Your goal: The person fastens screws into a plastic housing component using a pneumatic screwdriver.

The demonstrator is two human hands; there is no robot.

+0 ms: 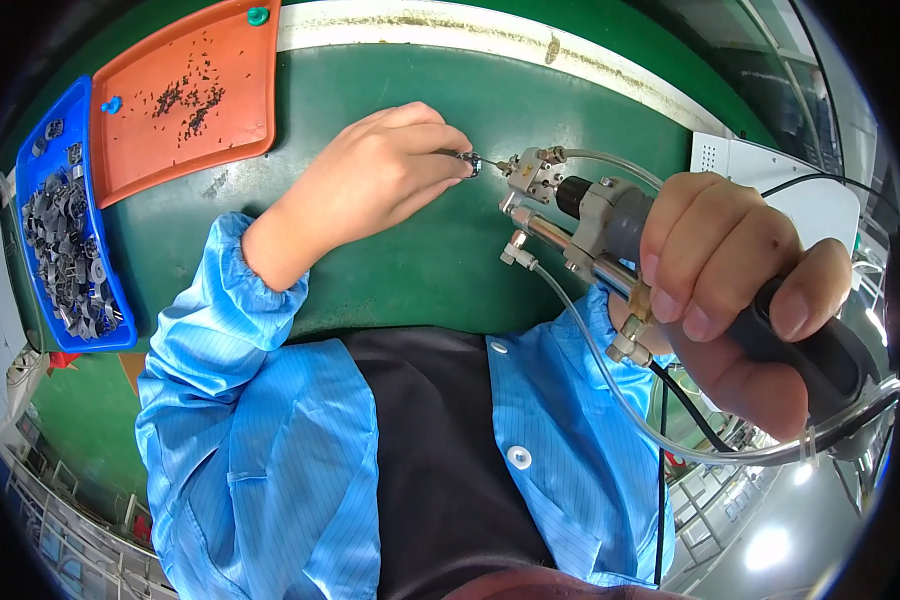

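Observation:
My left hand (375, 170) is closed above the green bench, pinching a small dark part (474, 164) between thumb and fingertips. The fingers cover most of that part. My right hand (720, 260) is wrapped round the black grip of a needle-tipped dispensing gun (590, 225) with a metal valve block. Its thin needle (496, 163) points left and reaches the small part, or comes very close to it; I cannot tell whether they touch.
An orange tray (130, 165) at the far left holds many tiny black pieces. Beside it, a blue bin (115, 290) is filled with grey and black parts. A clear hose (580, 320) loops below the gun. A white box (810, 200) stands at the right on the green bench (420, 270).

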